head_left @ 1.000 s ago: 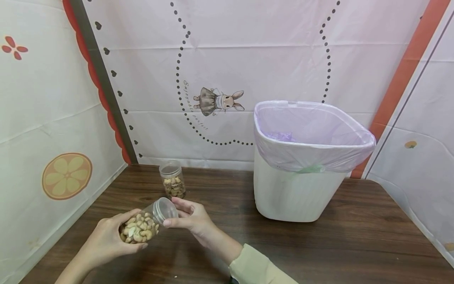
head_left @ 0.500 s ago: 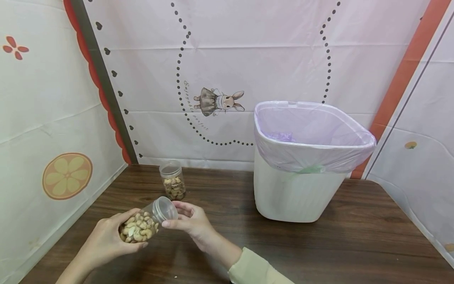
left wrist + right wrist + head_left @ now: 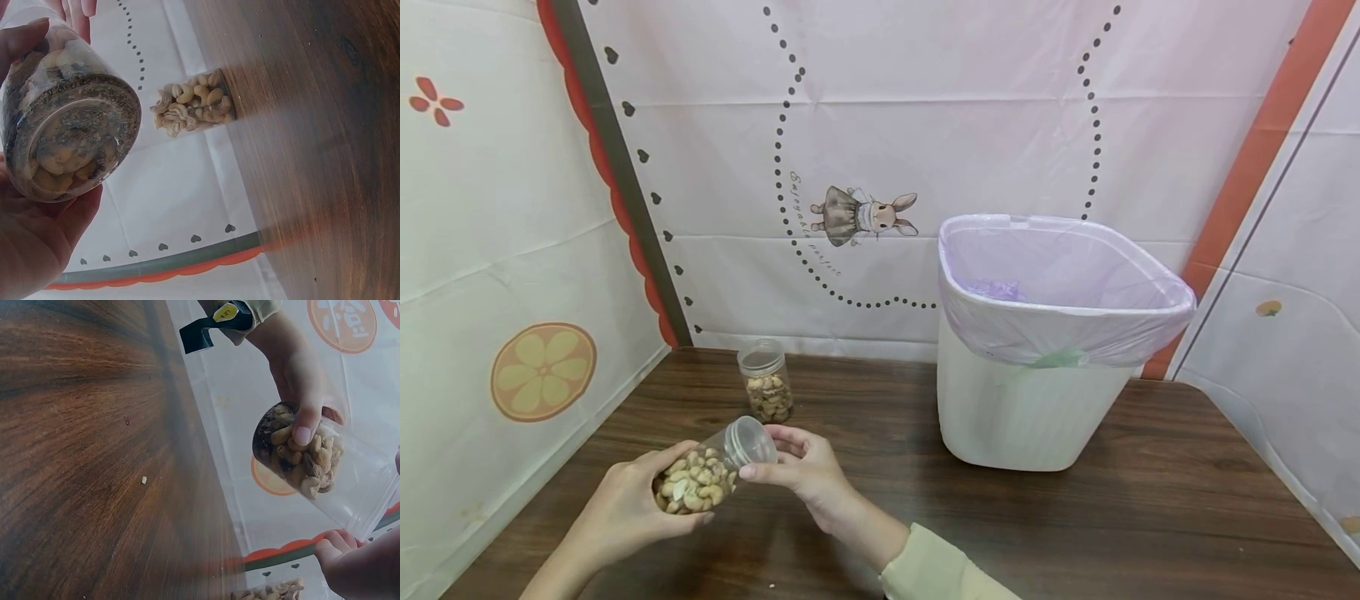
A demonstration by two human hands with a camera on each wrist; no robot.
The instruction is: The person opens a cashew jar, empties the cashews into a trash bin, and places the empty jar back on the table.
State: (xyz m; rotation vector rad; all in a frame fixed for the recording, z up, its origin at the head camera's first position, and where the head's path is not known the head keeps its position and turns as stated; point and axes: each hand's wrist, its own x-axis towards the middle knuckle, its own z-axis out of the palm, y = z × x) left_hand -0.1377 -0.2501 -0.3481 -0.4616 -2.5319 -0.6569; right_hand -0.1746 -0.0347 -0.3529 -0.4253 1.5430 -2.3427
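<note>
Cashew jar [image 3: 703,477], a clear plastic tub lying tilted at the lower left of the head view, sits wrapped in the left hand [image 3: 621,508], fingers curled round its body. Right hand [image 3: 808,471] pinches the lid [image 3: 752,442] with thumb and fingertips curled on its rim. It looks light, stiff and rather slick (smooth walls, loose nuts shifting inside), so the body and the ridged lid seem the best places to hold. Farther up the wooden table [image 3: 1150,517] stands a second jar [image 3: 764,379], upright near the wall; the lined bin [image 3: 1022,417] stands at centre right.
</note>
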